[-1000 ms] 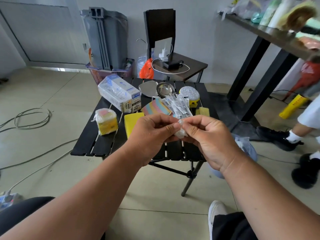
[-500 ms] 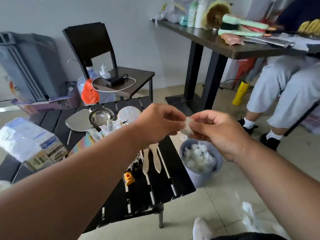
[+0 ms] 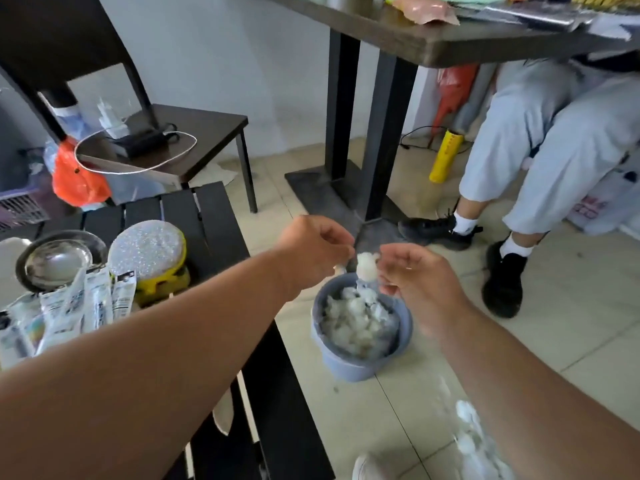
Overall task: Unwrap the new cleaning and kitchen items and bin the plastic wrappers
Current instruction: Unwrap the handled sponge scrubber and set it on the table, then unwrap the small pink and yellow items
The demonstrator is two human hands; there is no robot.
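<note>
The fingers (image 3: 393, 263) of the right hand (image 3: 420, 285) are loosely spread and relaxed, and a small crumpled wad of clear plastic wrapper (image 3: 366, 267) sits just at their tips; whether it is touching them or already loose cannot be told. The wad hangs directly above a round blue-grey plastic bin (image 3: 363, 362) on the floor, which is heaped to the rim with more crinkled, whitish plastic wrappers (image 3: 356, 320). The left hand (image 3: 313, 249) has its fingers curled inward, pinching a small pale object (image 3: 339, 270) that pokes out below them; it is too blurred to name.

To the left stands a low black slatted table (image 3: 221, 216). On it lie a round, glittery silver scrubbing pad (image 3: 147, 249) on top of a yellow sponge (image 3: 162, 282), a shiny round steel strainer with a dark rim (image 3: 55, 261), and a fan of flat printed sachets in glossy film (image 3: 86, 303) nearer the left edge. More crumpled white plastic scraps (image 3: 471, 434) lie on the pale tiled floor (image 3: 571, 306) at near right.

Farther off, a dark wooden chair (image 3: 194, 133) carries a black adapter with a looped white cable (image 3: 138, 147), with an orange plastic bag (image 3: 76, 181) beside it. At far right a seated person's legs in light grey trousers (image 3: 540, 140) and black shoes (image 3: 502, 282) show under a dark, thick-topped table (image 3: 415, 39).
</note>
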